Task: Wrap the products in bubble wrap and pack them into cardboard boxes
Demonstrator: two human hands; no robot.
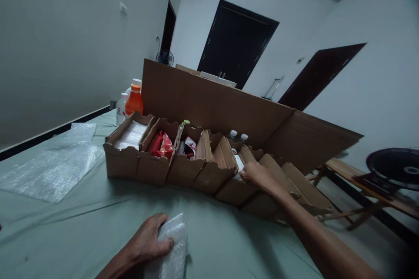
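Observation:
My left hand (148,240) grips a folded piece of bubble wrap (175,244) above the green-covered table, thumb on its near face. My right hand (257,175) is at a cardboard bin (229,189) right of the middle of the row, its fingers closed at a white item (238,161). The fingertips partly cover that item, and its kind cannot be made out. Bins to the left hold a bubble-wrap stack (131,134), red packets (162,144) and a white-and-red box (190,146).
Flat bubble-wrap sheets (55,165) lie on the table (81,222) at left. Orange (134,101) and white (121,108) bottles stand behind the row. A tall cardboard panel (209,96) rises behind the bins. A black fan (397,168) rests on a wooden bench at right.

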